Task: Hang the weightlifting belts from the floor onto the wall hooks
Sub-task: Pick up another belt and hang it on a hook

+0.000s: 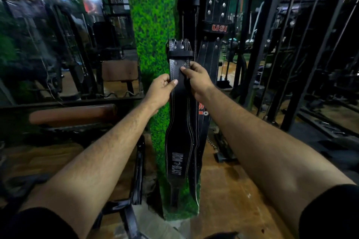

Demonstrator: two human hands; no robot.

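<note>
We've got both hands on the black belt (179, 114), left hand (162, 91) and right hand (196, 79) fingers curled round its upper part, held upright against the green pillar (153, 25), beside 2 hanging belts (210, 31).

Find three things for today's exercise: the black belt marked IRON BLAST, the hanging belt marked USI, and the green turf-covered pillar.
IRON BLAST belt (179, 122): head view, on its plain black middle below the hands.
USI belt (219, 28): head view, on the red lettering.
Green pillar (153, 25): head view, on the turf face left of the belts.
</note>
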